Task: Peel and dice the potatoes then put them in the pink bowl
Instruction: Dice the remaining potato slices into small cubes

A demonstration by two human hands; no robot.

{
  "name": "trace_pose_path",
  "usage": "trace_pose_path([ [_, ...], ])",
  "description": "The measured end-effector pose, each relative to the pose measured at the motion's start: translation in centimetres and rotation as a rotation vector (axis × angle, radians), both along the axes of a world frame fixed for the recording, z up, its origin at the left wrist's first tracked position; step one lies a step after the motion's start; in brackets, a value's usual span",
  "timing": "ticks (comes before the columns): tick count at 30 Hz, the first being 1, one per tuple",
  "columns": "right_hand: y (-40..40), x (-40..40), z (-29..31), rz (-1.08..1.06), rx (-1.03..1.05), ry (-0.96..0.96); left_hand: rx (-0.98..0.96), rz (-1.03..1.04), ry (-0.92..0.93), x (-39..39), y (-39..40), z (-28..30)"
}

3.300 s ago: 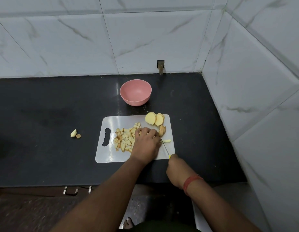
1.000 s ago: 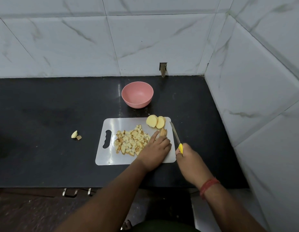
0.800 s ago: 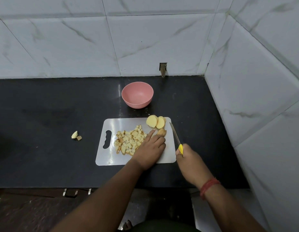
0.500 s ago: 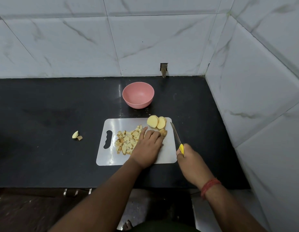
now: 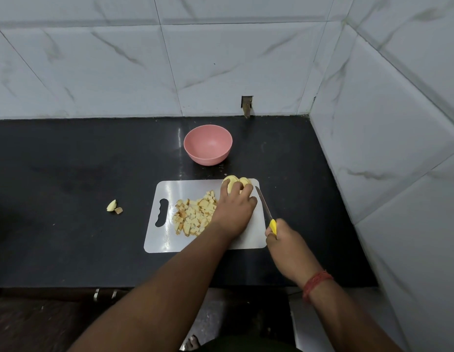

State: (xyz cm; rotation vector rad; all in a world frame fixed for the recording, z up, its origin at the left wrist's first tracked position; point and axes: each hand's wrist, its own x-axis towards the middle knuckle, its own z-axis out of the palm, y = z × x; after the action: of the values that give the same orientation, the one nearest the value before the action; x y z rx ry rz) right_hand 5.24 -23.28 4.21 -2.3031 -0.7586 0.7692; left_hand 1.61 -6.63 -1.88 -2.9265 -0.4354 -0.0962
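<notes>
The person stands at a black table (image 5: 68,174) in a corner of white marble tiles. A white board (image 5: 185,186) lies on the table, its handle hole toward the left.

The left hand (image 5: 233,209) reaches to the far right corner of the board and lies over the potato slices (image 5: 231,182) there. The fingers are curled on top of the slices and seem to take hold of them, though from here I cannot see clearly whether the grip is already closed around them or only presses on them. Only a small yellow part of the slices shows past the fingertips.

The right hand (image 5: 284,240) is at the right edge of the board, near its front corner. Its grip is wrapped around the yellow handle of a knife (image 5: 265,209). The blade points away from the person, along the right edge of the board, and the tip is just beside the left hand.

A heap of diced potato (image 5: 193,214) lies in the middle of the board, touching the left wrist. The pink bowl (image 5: 208,144) stands behind the board, apart from it, with no potato in it yet. Two small scraps (image 5: 113,207) of potato lie on the table, well to the left of the board.

A red thread (image 5: 317,283) is around the right wrist.
</notes>
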Motion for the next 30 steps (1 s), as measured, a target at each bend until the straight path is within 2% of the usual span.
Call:
trace_pose_path([
  [8,0.3,0.3,0.0,-0.006,0.0,-0.021,0.001,-0.117,-0.044,-0.4,-0.3,-0.6],
  [14,0.1,1.1,0.1,-0.082,0.027,0.015,-0.218,-0.024,-0.238,0.0,-1.2,0.1],
  [19,0.2,1.4,-0.3,-0.128,0.018,0.04,-0.227,-0.043,-0.126,-0.9,-1.3,-1.2],
  [25,0.4,1.2,-1.0,-0.116,-0.041,0.079,-0.212,-0.033,-0.103,-1.7,-1.0,-1.3],
  [30,0.3,1.0,-1.7,-0.124,-0.168,0.173,-0.243,-0.023,-0.073,-2.0,-0.6,-1.2],
])
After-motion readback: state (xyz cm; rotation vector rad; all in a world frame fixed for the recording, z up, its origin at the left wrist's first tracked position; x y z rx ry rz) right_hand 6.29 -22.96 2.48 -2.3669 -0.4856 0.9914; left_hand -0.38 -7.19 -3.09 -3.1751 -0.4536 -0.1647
